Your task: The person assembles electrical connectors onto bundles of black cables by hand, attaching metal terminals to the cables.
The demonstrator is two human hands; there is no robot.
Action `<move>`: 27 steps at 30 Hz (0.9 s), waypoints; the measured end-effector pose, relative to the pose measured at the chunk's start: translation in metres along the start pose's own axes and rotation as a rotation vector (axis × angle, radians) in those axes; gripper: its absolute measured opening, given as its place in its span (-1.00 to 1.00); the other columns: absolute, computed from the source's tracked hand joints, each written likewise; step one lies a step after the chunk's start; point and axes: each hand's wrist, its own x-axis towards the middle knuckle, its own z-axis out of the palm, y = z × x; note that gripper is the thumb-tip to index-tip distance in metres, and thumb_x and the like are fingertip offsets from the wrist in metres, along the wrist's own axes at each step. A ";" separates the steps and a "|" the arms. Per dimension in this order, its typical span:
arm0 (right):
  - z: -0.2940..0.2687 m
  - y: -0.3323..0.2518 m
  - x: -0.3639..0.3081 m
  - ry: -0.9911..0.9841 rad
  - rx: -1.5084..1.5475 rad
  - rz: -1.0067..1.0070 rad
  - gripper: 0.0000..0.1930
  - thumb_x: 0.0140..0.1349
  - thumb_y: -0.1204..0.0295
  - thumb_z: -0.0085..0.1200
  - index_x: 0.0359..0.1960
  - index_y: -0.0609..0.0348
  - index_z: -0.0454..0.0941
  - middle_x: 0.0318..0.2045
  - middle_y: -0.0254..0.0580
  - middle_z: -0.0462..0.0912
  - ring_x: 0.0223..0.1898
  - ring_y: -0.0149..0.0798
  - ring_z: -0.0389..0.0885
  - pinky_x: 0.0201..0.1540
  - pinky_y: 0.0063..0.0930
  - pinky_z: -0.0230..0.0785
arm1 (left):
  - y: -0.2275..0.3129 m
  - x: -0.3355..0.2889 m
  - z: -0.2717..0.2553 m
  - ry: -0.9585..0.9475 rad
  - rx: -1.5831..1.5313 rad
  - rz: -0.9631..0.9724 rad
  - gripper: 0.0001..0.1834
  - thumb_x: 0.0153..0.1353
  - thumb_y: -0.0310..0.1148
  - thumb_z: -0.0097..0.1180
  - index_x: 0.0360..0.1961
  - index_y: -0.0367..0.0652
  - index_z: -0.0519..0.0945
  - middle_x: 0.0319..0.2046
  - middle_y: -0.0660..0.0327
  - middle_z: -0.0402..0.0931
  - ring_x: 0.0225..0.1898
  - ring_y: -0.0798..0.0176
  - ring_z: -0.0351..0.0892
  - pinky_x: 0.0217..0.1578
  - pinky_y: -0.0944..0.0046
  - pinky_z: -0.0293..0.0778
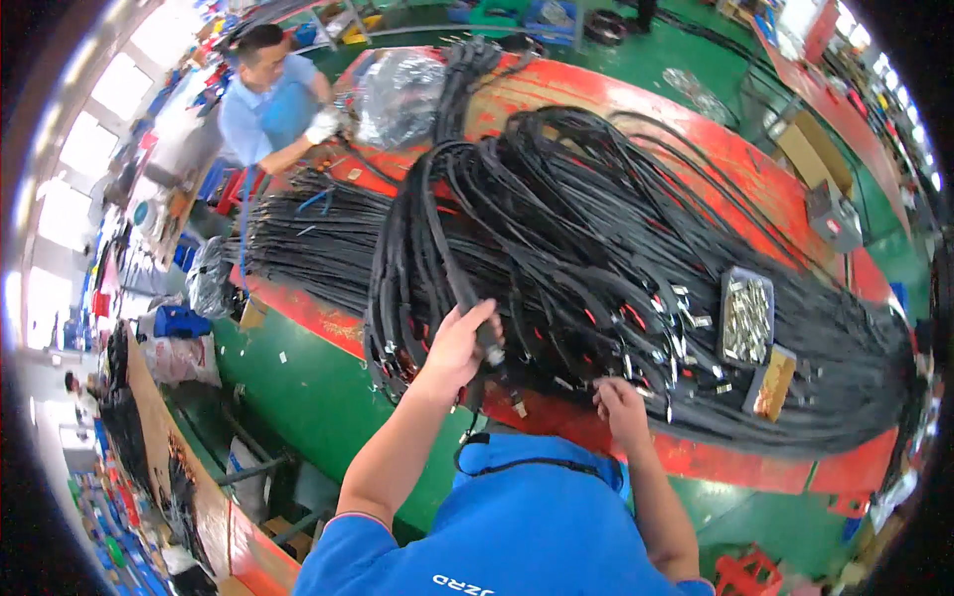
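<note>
Thick black sheathed cable (456,278) in the left hand (459,346), fingers clamped around it near its lower end, right above the near side of the long red table (735,460)! Over to the right hand (618,405): fingers curled beside the heap of slim black cables (586,248), and whether they pinch anything, I can't tell. Farther right, a dark rectangular tray (723,318) of silver metal fittings (747,318) sits on those cables.
</note>
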 end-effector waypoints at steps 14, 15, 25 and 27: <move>-0.047 -0.017 -0.042 0.076 0.207 -0.013 -0.64 0.54 0.14 -0.11 0.04 0.13 0.57 -0.28 -0.38 0.64 -0.35 -0.50 0.55 -0.30 -0.56 0.43 | -0.068 0.052 0.111 -0.116 -0.222 -0.222 -0.86 0.35 -0.32 0.19 -0.28 -0.08 0.49 -0.42 0.30 0.49 -0.33 0.28 0.52 -0.18 0.15 0.54; -0.056 -0.005 -0.040 0.129 0.214 -0.032 -0.72 0.51 0.23 -0.04 0.00 0.14 0.58 -0.33 -0.40 0.63 -0.39 -0.53 0.52 -0.35 -0.58 0.41 | -0.065 0.036 0.125 -0.078 -0.190 -0.227 -0.84 0.35 -0.31 0.20 -0.34 -0.04 0.48 -0.49 0.34 0.46 -0.40 0.32 0.50 -0.23 0.18 0.52; -0.300 0.102 -0.015 1.124 0.045 -0.084 -0.79 0.38 0.32 0.11 -0.21 0.22 0.67 -0.51 -0.39 0.60 -0.55 -0.53 0.44 -0.48 -0.57 0.32 | -0.100 0.041 0.076 0.090 -0.021 -0.190 -0.81 0.30 -0.31 0.27 -0.34 0.00 0.46 -0.51 0.36 0.39 -0.45 0.34 0.43 -0.41 0.20 0.45; -0.337 0.109 -0.010 1.209 -0.322 -0.012 -0.72 0.29 0.28 0.15 -0.16 0.27 0.68 -0.41 -0.16 0.73 -0.42 -0.29 0.66 -0.34 -0.40 0.47 | -0.109 0.036 0.065 0.124 0.040 -0.144 -0.80 0.29 -0.33 0.27 -0.25 0.06 0.44 -0.49 0.38 0.40 -0.45 0.35 0.43 -0.42 0.21 0.43</move>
